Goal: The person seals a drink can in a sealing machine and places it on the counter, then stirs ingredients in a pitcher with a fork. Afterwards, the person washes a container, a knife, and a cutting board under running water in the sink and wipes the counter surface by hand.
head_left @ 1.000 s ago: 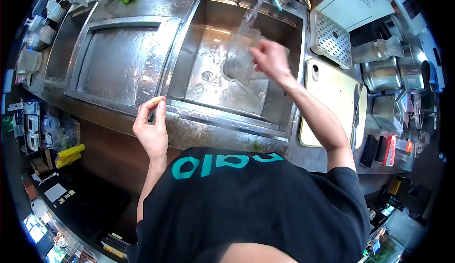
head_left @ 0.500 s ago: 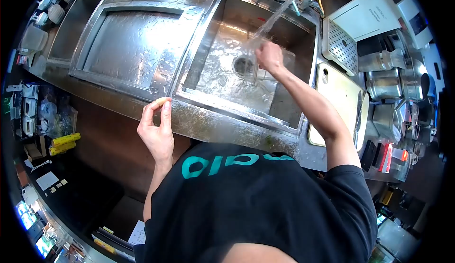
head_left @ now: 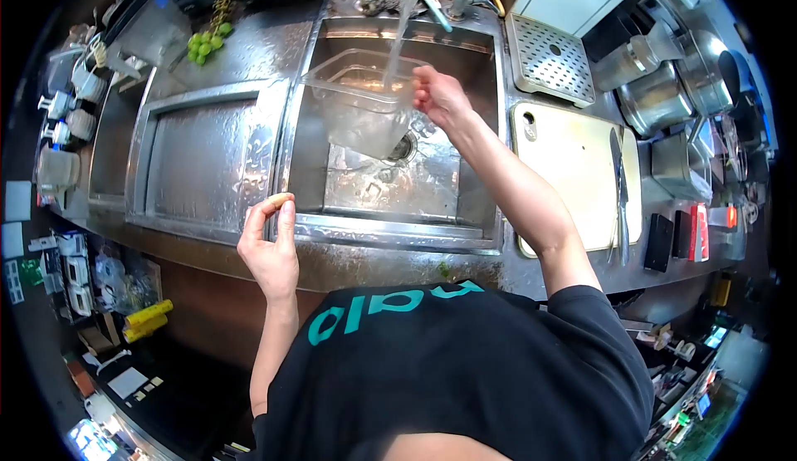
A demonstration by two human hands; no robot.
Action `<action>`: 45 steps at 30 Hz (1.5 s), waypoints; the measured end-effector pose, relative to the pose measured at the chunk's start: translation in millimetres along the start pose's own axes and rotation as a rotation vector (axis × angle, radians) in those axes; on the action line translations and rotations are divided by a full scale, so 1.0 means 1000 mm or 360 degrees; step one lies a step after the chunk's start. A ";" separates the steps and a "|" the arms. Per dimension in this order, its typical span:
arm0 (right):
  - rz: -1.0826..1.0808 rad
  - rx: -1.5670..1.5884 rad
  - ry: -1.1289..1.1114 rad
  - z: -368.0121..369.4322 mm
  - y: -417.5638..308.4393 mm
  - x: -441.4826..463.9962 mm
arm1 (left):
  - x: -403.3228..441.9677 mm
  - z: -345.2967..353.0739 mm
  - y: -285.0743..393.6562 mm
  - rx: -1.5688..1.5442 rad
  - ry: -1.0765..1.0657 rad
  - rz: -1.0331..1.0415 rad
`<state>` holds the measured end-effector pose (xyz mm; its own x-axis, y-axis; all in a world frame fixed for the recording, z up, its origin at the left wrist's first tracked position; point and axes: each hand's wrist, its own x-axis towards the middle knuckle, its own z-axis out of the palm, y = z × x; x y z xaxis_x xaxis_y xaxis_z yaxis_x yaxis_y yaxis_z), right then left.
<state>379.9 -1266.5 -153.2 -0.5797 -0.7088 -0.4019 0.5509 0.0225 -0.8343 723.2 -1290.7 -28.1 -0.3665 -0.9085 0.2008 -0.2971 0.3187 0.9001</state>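
Observation:
My right hand (head_left: 442,98) is closed on the rim of a clear plastic container (head_left: 359,127), at its right side. The container hangs tilted over the sink basin (head_left: 332,203). A stream of water (head_left: 403,33) from above runs into it. Below it, the drain (head_left: 404,147) is partly visible. My left hand (head_left: 272,253) is over the counter's front edge, left of the basin. Its thumb and forefinger meet in a pinch; whatever is between them, if anything, I cannot make out.
A white cutting board (head_left: 564,183) with a knife (head_left: 621,203) lies to the right. Behind it are a perforated drip tray (head_left: 552,61) and metal pots (head_left: 660,100). Green grapes (head_left: 205,44) lie at the back left, behind a recessed steel panel (head_left: 199,158).
The clear container has come up from low in the basin in my right hand and now shows under the stream. The view has shifted. My left hand keeps its pinch.

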 end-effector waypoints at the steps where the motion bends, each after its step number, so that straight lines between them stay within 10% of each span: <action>1: -0.0019 0.0188 -0.0141 0.000 -0.002 -0.001 | 0.006 0.004 0.002 0.0008 -0.0015 0.0014; 13: 0.0516 0.1025 0.0144 -0.066 -0.043 0.015 | 0.037 0.056 0.021 0.0127 -0.0340 0.0052; 22: 0.0955 0.0844 0.0405 -0.076 0.094 -0.059 | 0.050 0.056 0.000 0.0025 -0.0520 -0.0218; 31: 0.0774 0.0454 -0.0302 -0.038 -0.034 -0.122 | 0.079 0.079 0.069 0.0833 -0.1184 0.1279; 36: 0.0585 0.0076 -0.0201 -0.037 -0.087 -0.138 | 0.063 0.106 0.015 -0.0293 -0.1138 -0.0134; 43: -0.0638 -0.1423 0.0738 -0.101 -0.155 -0.056 | 0.064 0.087 -0.005 -0.1149 -0.0854 -0.1247; 45: -0.0874 -0.1641 0.0802 -0.120 -0.147 -0.002 | 0.046 0.086 -0.011 -0.0330 -0.0871 -0.0809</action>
<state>228.1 -1183.4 -75.6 -0.8705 -0.4585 0.1790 -0.4222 0.5087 -0.7503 633.5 -1313.2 -62.1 -0.6288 -0.6497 -0.4272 -0.3939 -0.2075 0.8954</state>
